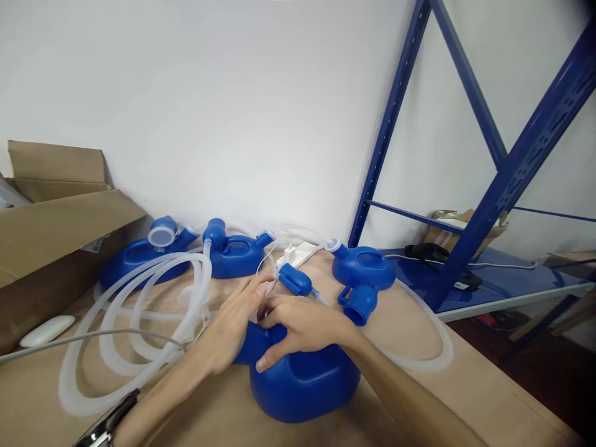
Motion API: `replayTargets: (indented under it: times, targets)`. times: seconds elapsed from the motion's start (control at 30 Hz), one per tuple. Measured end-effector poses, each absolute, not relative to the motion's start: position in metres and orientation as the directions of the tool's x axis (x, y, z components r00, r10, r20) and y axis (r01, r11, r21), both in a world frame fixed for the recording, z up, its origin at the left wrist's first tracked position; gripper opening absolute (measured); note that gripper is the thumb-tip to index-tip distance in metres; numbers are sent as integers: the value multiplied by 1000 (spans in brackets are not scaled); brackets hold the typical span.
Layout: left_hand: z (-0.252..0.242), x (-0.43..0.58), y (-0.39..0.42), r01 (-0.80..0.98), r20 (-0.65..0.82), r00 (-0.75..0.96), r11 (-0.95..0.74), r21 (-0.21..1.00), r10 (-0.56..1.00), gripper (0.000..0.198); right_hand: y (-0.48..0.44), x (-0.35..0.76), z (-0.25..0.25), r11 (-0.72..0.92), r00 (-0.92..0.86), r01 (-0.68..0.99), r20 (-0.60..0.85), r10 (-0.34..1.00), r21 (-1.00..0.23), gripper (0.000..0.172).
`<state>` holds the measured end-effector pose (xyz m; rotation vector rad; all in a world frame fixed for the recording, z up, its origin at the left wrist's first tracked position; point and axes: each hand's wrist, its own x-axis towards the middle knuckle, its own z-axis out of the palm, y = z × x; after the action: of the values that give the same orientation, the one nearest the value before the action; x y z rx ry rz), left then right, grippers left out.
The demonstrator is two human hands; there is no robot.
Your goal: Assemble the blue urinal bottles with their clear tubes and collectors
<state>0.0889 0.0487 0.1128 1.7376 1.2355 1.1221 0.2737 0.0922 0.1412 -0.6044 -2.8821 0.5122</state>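
Note:
A blue plastic urinal bottle [307, 385] lies in front of me on the table. My right hand [302, 323] bends over its top near the handle opening, thumb against the blue side and fingers curled toward the far end. From the left, my left hand [237, 320] reaches across the bottle's blue neck [251, 344]. Its fingertips close by a clear tube [272, 273] that runs up past both hands. The exact contact between fingers, tube and bottle is hidden behind the hands.
Three more blue urinal bottles stand behind: left [125, 261], middle [239, 257] and right [365, 270]. Coiled clear tubing [105, 341] spreads left, beside a cardboard box [60, 242] and a white mouse [46, 331]. A power strip [302, 253] lies by the wall; a blue rack [395, 112] stands right.

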Motion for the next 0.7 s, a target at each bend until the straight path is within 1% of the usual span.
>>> replayTargets:
  times: [0.07,0.17,0.27,0.37,0.43,0.5,0.6,0.7]
  targets:
    - [116,90,48,341,228,207,-288,895,952,61,93,272,142,859,-910,345,88,404,-377,48]
    - [119,90,48,329,268,282,-356,875,921,59,92,272,143,848,-904,351,93,418,-397,49]
    - [117,87,49,270,284,356,-389,881,890,59,93,273,143,848,-906,348,90,414,-401,49]
    - [114,82,49,130,260,388,-332,934,884,68,96,273,141,853,-919,314,93,383,-417,51]
    - [113,80,49,17,257,370,-283,959,893,76,98,273,140,847,-924,311,73,376,-431,52]
    - [114,81,49,-54,238,325,-233,971,915,80,100,273,140,836,-920,333,43,389,-435,51]
    - [119,85,52,-79,170,275,-154,985,946,76,99,274,141,823,-910,370,11,415,-431,49]
    - [124,83,57,-17,79,261,-78,997,962,69,96,275,144,816,-902,385,12,432,-432,47]
